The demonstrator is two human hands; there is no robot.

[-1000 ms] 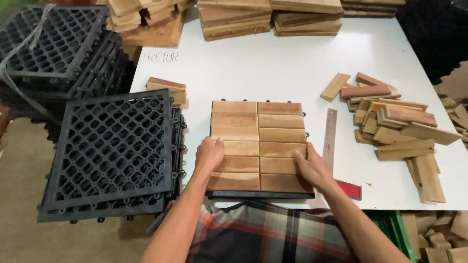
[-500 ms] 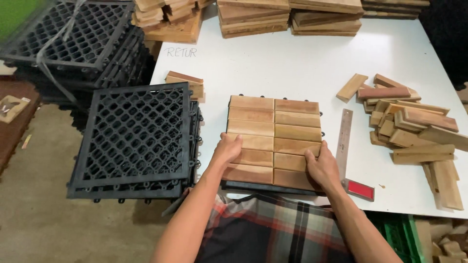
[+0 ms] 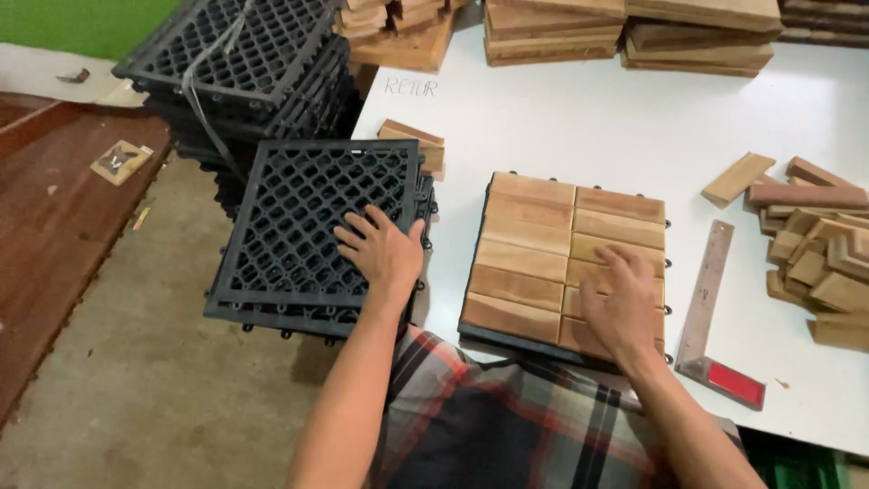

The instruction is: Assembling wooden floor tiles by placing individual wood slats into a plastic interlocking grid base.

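Head view: left hand point(image 3: 385, 254) gone from wooden tile point(image 3: 566, 263) to top black plastic grid point(image 3: 312, 222) beside white table point(image 3: 588, 127), fingers spread flat, gripping nothing. Right hand point(image 3: 625, 303) open, pressing tile's near corner. Risk: dragging grid one-handed, snagging stack beneath, toppling it off the edge.

— What's under the right hand point(image 3: 623, 303)?

— A square wooden tile point(image 3: 566, 263): two columns of tan slats fixed on a black base, lying flat at the near edge of the white table point(image 3: 579, 127), the palm pressing its near right corner.

— And the left hand point(image 3: 385, 252)?

— Spread flat on the top black plastic grid point(image 3: 308, 226) of a short stack, lying level just left of the tile, its lattice face up.
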